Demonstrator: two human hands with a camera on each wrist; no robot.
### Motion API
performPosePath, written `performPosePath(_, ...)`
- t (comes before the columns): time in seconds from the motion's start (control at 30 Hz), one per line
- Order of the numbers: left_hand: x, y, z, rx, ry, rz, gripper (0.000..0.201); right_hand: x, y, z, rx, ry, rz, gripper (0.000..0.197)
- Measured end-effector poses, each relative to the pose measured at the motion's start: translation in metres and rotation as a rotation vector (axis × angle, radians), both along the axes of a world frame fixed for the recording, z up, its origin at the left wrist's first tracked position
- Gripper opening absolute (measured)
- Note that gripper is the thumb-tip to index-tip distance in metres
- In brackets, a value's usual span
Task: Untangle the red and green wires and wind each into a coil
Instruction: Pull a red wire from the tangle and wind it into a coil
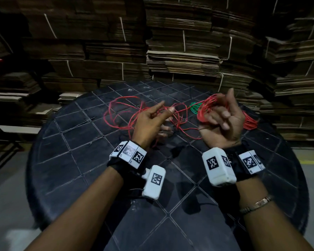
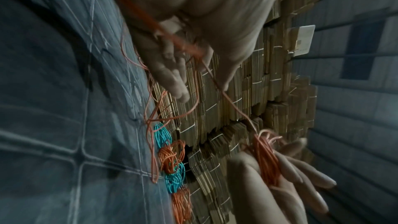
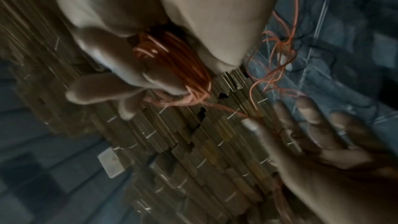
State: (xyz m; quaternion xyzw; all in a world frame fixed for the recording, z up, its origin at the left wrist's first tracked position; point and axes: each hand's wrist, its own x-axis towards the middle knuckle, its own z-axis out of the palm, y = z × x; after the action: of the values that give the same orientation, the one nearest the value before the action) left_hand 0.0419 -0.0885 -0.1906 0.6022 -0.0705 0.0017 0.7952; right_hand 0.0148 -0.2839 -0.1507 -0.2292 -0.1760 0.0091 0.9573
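Note:
My right hand (image 1: 219, 113) is raised, palm toward me, and grips a red wire coil (image 1: 204, 110) wound round its fingers; the coil (image 3: 172, 57) fills the palm in the right wrist view. A taut red strand (image 2: 232, 101) runs from that coil to my left hand (image 1: 166, 107), which pinches it with the index finger pointing out. Loose red wire (image 1: 120, 113) sprawls in loops on the black table (image 1: 80, 160) beyond the left hand. A small green wire bundle (image 1: 195, 107) lies between the hands, farther back. Another red bundle (image 1: 250, 122) lies behind the right hand.
Tall stacks of tied flattened cardboard (image 1: 179, 51) rise right behind the round table. In the left wrist view, several small green and red bundles (image 2: 172, 164) lie in a row near the table's far edge. Grey floor (image 1: 7, 178) shows on both sides.

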Motion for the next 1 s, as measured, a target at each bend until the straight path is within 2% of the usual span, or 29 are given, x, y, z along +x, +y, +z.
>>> performPosePath(0.07,0.004,0.006,-0.003,0.035,-0.052,0.124,0.035,0.003,-0.009,0.003,0.135,0.064,-0.082,0.042)
performPosePath(0.13,0.011,0.015,-0.007,0.181,-0.092,0.275,0.026,0.009,-0.013,0.001,0.19,0.105,-0.141,0.037)
performPosePath(0.23,0.017,0.022,-0.007,0.23,-0.109,0.326,0.038,0.01,-0.005,0.0,0.115,0.2,-0.192,0.042)
performPosePath(0.3,0.019,0.025,-0.008,0.276,-0.119,0.301,0.043,0.008,-0.005,0.0,0.117,0.227,-0.173,0.046)
performPosePath(0.37,0.021,0.025,-0.011,0.384,-0.154,0.248,0.038,0.006,-0.004,0.002,0.076,0.225,-0.157,0.044)
performPosePath(0.47,0.015,0.02,-0.011,0.273,-0.147,0.08,0.048,0.0,0.006,0.01,-0.092,0.221,-0.148,0.022)
performPosePath(0.5,0.013,0.018,-0.009,0.253,-0.141,0.043,0.052,-0.002,0.009,0.011,-0.146,0.216,-0.16,0.021)
performPosePath(0.57,0.004,0.014,-0.002,0.269,-0.13,-0.047,0.057,-0.005,0.012,0.013,-0.224,0.189,-0.17,0.034)
performPosePath(0.63,-0.003,0.011,0.002,0.303,-0.117,-0.128,0.046,-0.007,0.011,0.015,-0.265,0.143,-0.112,0.038)
performPosePath(0.7,-0.005,0.007,0.004,0.334,-0.086,-0.154,0.026,-0.008,0.01,0.017,-0.271,0.084,-0.033,0.036)
performPosePath(0.8,-0.002,0.006,0.005,0.265,-0.004,-0.124,0.035,-0.009,0.009,0.019,-0.27,0.056,-0.006,0.033)
performPosePath(0.9,0.001,0.018,0.012,0.093,0.039,-0.08,0.026,0.002,0.004,0.011,-0.229,0.191,-0.134,0.037)
performPosePath(1.0,-0.005,0.029,0.019,0.059,0.005,-0.116,0.023,0.015,-0.012,0.002,-0.05,0.341,-0.201,0.043)
